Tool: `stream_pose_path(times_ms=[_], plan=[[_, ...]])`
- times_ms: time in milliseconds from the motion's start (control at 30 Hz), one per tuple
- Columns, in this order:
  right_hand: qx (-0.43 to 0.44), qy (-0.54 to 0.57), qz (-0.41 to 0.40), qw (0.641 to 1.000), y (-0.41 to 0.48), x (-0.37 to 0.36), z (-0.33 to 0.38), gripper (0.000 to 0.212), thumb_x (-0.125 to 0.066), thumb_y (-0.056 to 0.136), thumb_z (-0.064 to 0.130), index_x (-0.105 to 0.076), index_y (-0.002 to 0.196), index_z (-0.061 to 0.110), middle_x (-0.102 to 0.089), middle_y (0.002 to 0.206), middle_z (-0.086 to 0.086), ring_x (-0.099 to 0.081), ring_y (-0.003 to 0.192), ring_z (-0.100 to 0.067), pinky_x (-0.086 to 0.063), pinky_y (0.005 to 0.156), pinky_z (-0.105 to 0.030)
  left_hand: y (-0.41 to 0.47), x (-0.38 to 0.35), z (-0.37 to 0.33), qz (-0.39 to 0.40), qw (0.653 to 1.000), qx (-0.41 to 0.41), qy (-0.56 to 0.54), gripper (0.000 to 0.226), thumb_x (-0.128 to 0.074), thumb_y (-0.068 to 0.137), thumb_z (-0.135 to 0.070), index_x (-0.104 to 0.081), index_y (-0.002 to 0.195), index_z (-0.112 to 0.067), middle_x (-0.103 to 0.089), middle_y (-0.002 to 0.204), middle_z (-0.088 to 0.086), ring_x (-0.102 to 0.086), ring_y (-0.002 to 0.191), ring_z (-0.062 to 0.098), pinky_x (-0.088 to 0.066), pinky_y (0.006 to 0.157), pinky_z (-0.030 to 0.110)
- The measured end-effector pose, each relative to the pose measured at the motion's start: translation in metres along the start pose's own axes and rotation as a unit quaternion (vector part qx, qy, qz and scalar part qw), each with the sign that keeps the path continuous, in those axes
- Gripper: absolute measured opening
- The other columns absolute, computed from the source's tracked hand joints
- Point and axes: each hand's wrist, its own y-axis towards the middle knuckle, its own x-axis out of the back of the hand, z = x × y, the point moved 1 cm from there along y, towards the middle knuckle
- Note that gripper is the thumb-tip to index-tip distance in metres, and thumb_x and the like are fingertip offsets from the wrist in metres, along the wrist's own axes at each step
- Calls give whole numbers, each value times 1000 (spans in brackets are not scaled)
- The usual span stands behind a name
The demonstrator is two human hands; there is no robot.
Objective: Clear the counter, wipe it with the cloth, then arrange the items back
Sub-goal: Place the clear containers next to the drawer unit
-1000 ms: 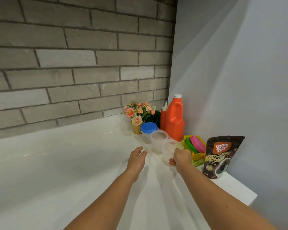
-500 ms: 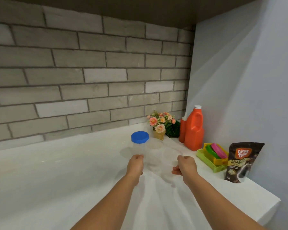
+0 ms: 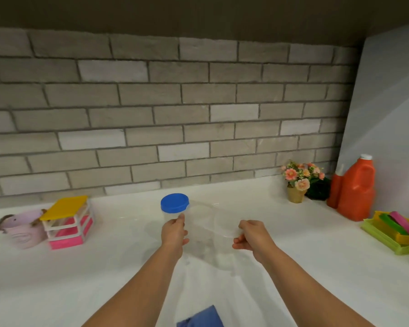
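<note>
Gripping a row of clear containers [image 3: 206,230] over the white counter [image 3: 316,244], left hand [image 3: 174,234] curled beside the blue-lidded jar [image 3: 174,204], right hand [image 3: 252,234] pinching the other end, possibly lifted, blue cloth [image 3: 200,317] nearest the camera.

Head view: two arms enter from the lower edge. Left forearm [image 3: 137,286] is bare along its full visible length and tapers toward the wrist. Right forearm [image 3: 305,284] is likewise bare to the wrist. Left hand [image 3: 174,233] and right hand [image 3: 252,234] are bare, knuckles visible. Nail detail is too blurred to tell.
</note>
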Motion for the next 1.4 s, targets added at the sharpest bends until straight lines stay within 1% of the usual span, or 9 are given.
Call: stream_pose_path(times_ms=[233,400,500,700,900,1033,1200,1300,1400], plan=[[14,-7,69,997,15,-62,4,15,-42,92,4,-56,90,-2,-48,65,-13,-50,49,-20,-56,51,-33,18,64,-7,-52,997,25,-50,16,-54,94,-19,-53,101,-4,-53,90,6,-51,93,25,-49,67,32],[9,-19,95,995,35,-100,7,14,-44,93,7,-56,91,-1,-47,63,-12,-48,50,-20,-55,47,-30,27,95,-11,-47,993,77,-74,17,-51,96,-20,-47,107,-9,-44,113,8,-53,95,31,-49,80,41],[0,-32,99,995,46,-125,4,15,-45,94,9,-55,99,-1,-49,67,-12,-48,51,-20,-54,47,-30,40,110,-7,-52,990,89,-95,20,-52,95,-21,-48,108,-7,-43,115,12,-53,77,25,-51,71,45],[-12,-43,74,996,61,-173,-2,9,-50,90,7,-55,92,0,-50,70,-11,-49,55,-20,-52,54,-33,72,137,-7,-65,985,87,-137,19,-52,95,-16,-51,109,-2,-55,104,13,-56,86,26,-50,58,39],[-17,-59,47,997,82,-211,-6,37,-54,88,10,-52,123,-1,-56,111,-15,-52,86,-26,-49,59,-29,114,155,-10,-61,983,106,-140,22,-59,91,-16,-54,108,-2,-57,112,16,-57,103,31,-50,85,40],[-15,-50,49,997,94,-232,-10,63,-55,88,11,-29,146,12,-42,141,-12,-53,106,-27,-51,74,-32,137,162,-6,-57,980,116,-153,11,-59,91,-16,-55,89,-6,-55,108,14,-54,98,28,-47,86,34],[-10,-71,49,996,109,-252,-10,57,-56,88,12,-36,141,10,-50,130,-8,-51,116,-26,-42,104,-41,163,165,-3,-50,975,122,-180,14,-59,91,-13,-54,78,-9,-53,101,12,-51,97,26,-43,85,31],[-5,-72,50,996,117,-263,-9,49,-54,90,11,-41,137,7,-50,114,-5,-51,108,-24,-41,104,-40,178,168,-2,-55,972,134,-185,9,-60,90,-13,-56,87,-5,-54,105,12,-51,101,25,-44,91,33],[-7,-83,41,996,125,-273,-11,56,-55,91,14,-35,142,10,-45,136,-9,-47,123,-28,-39,107,-41,189,171,-3,-65,972,141,-175,16,-59,90,-14,-54,104,-7,-53,110,10,-50,104,25,-42,100,36]])
